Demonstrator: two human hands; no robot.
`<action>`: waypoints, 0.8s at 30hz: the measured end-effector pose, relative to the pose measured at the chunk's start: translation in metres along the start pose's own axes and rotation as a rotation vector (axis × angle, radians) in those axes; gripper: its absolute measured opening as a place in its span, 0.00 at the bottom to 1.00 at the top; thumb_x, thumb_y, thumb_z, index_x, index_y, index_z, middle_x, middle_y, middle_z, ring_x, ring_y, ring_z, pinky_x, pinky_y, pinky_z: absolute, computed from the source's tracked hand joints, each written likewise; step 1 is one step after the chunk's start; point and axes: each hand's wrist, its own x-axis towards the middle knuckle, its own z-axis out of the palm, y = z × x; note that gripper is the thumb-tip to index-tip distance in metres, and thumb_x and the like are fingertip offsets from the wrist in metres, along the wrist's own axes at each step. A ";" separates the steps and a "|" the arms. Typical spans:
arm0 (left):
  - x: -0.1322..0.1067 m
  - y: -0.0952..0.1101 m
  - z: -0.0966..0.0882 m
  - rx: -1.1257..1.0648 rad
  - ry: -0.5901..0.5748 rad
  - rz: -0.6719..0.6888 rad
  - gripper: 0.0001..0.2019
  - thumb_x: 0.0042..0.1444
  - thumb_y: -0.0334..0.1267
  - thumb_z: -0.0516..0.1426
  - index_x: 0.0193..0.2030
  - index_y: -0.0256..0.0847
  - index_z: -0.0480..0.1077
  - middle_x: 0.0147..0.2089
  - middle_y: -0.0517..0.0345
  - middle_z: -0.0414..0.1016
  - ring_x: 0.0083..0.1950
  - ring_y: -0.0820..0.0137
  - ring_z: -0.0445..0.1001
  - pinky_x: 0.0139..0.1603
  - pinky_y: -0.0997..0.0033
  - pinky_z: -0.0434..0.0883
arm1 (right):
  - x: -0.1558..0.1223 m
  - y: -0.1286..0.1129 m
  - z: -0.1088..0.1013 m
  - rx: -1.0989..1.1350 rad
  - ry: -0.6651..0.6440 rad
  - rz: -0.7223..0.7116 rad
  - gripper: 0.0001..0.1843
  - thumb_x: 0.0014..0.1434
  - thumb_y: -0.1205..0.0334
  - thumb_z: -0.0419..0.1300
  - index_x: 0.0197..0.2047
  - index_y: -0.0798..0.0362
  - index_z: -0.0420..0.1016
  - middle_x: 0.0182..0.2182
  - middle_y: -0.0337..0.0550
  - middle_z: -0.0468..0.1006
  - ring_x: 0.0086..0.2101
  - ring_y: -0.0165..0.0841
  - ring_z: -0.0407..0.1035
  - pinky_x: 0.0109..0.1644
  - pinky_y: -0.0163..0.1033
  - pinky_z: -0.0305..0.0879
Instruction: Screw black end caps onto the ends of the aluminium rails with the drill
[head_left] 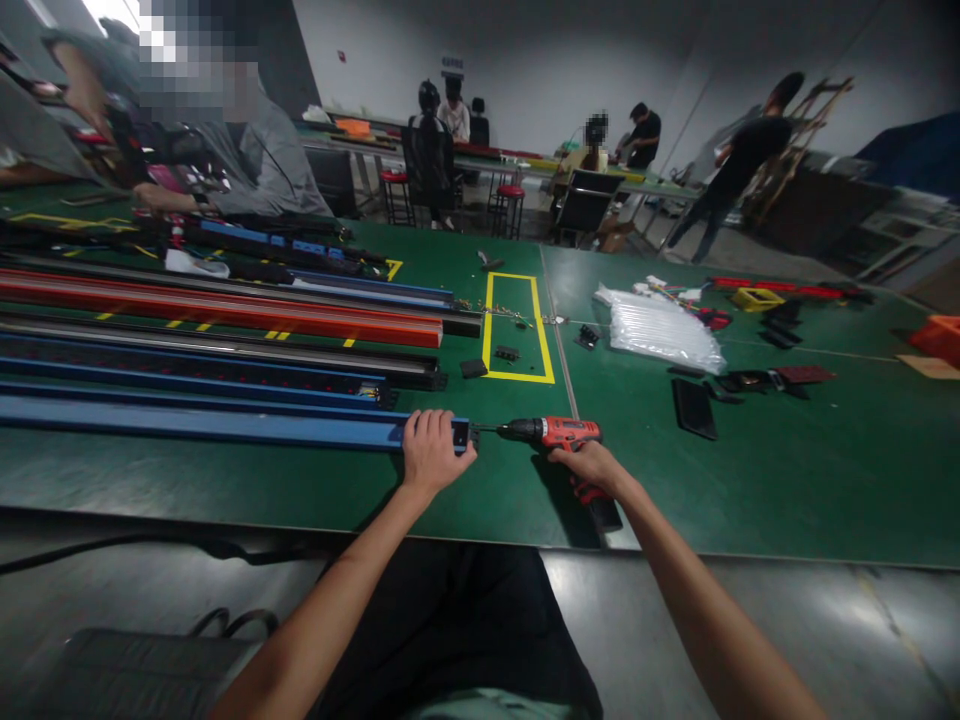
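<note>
My left hand point(433, 450) is wrapped over the right end of a long blue channel-shaped profile point(285, 422) lying near the table's front edge. A small black end piece point(474, 434) sits at that end, just beyond my fingers. In my right hand point(592, 468) is a red and black cordless drill point(571, 432), gripped by its handle and pointing left. Its long thin bit point(487, 428) reaches to the black end piece; whether the tip sits in a screw is too small to tell.
More long profiles, blue, black and red point(337, 318), lie parallel behind. Loose screws point(499, 310) lie around a yellow taped rectangle point(547, 345). To the right are a clear plastic-wrapped bundle point(660, 330) and a black phone-like slab point(694, 408). A co-worker point(277, 165) works at far left.
</note>
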 end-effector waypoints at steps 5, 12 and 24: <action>0.000 0.000 0.000 -0.001 -0.012 -0.012 0.24 0.56 0.49 0.56 0.52 0.32 0.71 0.52 0.38 0.75 0.54 0.49 0.70 0.65 0.46 0.58 | 0.001 0.001 0.000 -0.021 0.014 -0.017 0.14 0.53 0.51 0.66 0.30 0.55 0.74 0.21 0.39 0.75 0.20 0.31 0.71 0.23 0.32 0.65; 0.001 -0.001 0.003 0.000 -0.004 -0.006 0.23 0.56 0.49 0.56 0.51 0.32 0.71 0.51 0.38 0.75 0.53 0.49 0.70 0.64 0.48 0.59 | 0.000 -0.001 -0.001 -0.066 0.034 -0.051 0.14 0.53 0.51 0.65 0.28 0.54 0.75 0.22 0.40 0.75 0.21 0.30 0.70 0.23 0.32 0.64; 0.002 -0.001 0.003 0.000 0.001 -0.010 0.24 0.55 0.50 0.56 0.51 0.33 0.71 0.50 0.38 0.75 0.53 0.48 0.70 0.63 0.47 0.59 | -0.006 -0.008 -0.002 -0.082 0.042 -0.043 0.14 0.53 0.51 0.66 0.28 0.54 0.73 0.21 0.40 0.75 0.21 0.30 0.69 0.22 0.32 0.63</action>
